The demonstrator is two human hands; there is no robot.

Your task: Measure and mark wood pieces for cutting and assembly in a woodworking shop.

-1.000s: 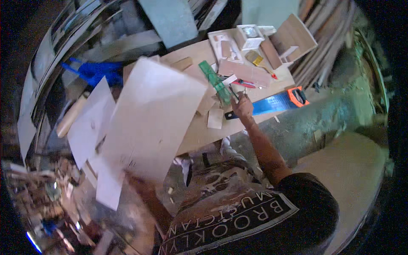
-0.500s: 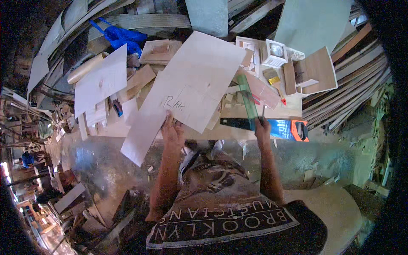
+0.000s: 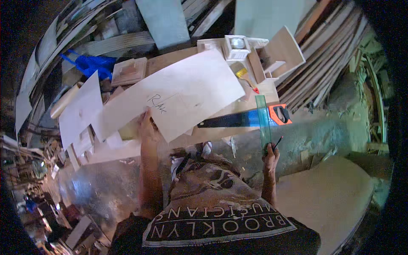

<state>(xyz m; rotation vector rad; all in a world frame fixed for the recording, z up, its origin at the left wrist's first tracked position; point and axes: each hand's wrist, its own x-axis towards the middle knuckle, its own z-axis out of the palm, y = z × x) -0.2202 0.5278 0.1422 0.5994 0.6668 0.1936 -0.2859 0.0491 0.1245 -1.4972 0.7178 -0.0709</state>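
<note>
A worker's right grip clasps a pencil and the near end of a green see-through ruler at the near right of a workshop surface; if swung low, the ruler could snag on the orange-handled saw, whose blade it crosses in this view, and knock it toward the near edge. At left, the other grip pinches the near edge of a broad, pale board. With only that one hold visible, the board could tip or slide, and its right corner, near a paintbrush, could sweep it aside. The board, held aslant over the middle of the surface, looks flat, thin and smooth, with dark handwriting, faint ruled lines and a brownish smudge; whether it rests on anything is hidden. Farther off stand a small white case and a wooden box.
</note>
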